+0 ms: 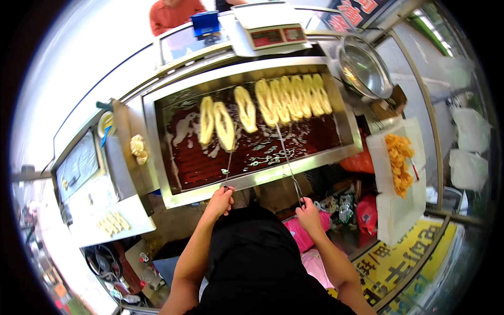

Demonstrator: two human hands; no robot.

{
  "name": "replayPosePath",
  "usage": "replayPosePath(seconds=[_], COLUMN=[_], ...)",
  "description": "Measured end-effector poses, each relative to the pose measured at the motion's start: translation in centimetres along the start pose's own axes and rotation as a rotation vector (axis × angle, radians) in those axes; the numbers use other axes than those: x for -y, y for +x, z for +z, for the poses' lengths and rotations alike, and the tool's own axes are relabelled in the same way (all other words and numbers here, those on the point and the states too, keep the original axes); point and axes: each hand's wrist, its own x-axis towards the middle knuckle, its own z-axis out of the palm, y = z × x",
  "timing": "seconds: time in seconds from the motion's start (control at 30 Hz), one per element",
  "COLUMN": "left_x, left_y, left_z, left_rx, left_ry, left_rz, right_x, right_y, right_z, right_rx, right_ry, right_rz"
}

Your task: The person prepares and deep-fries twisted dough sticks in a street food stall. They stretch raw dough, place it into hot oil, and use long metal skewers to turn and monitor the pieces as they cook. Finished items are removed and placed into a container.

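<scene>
A rectangular metal fryer point(256, 180) holds dark oil with several pale, elongated dough loops point(223, 126) floating in it. Most lie in a row along the far right side; others float towards the left. My left hand point(220, 201) grips the handle of a thin metal rod point(230, 167), whose far end reaches the lower tip of a dough loop. In my right hand point(308, 214) is a second long, thin metal tool point(289, 167), which extends over the oil to the lower end of the row. Whether its tip touches the dough cannot be told.
Raw dough strips point(113, 223) lie on a white board point(138, 223) at the left. A scale point(271, 29) stands behind the fryer, near a person in red point(173, 15). At the right are a metal strainer bowl point(364, 67) and a white box point(403, 220) with fried pieces point(398, 163).
</scene>
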Motion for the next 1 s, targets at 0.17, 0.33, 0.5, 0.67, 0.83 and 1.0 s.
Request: replayPosePath(seconds=[0.17,0.33,0.5,0.67,0.83,1.0], left_x=[-0.9,-0.2,1.9,3.5,3.8,2.8], left_y=[0.2,-2.5,-8.2,-9.0,-8.5,-8.5], left_z=[1.3,-0.5,-3.5,-4.1,-3.2,-2.5], left_rx=[0.019,-0.076,-0.179,-0.158,0.066,0.256], left_ry=[-0.095,-0.056,-0.04,-0.114,-0.578,-0.871], left_rz=[-0.044,0.088,0.008,-0.077,-0.077,-0.027], right_x=[1.2,0.7,-0.2,-0.1,0.1,0.1], right_y=[-0.7,0.4,1.9,1.9,2.0,2.5], right_z=[-0.4,1.4,3.0,3.0,2.2,1.2], right_rx=[0.074,0.02,0.03,0.108,0.113,0.147], right_ry=[-0.015,-0.017,-0.053,-0.024,-0.039,-0.047], right_rz=[-0.052,-0.144,-0.076,-0.018,-0.034,-0.018])
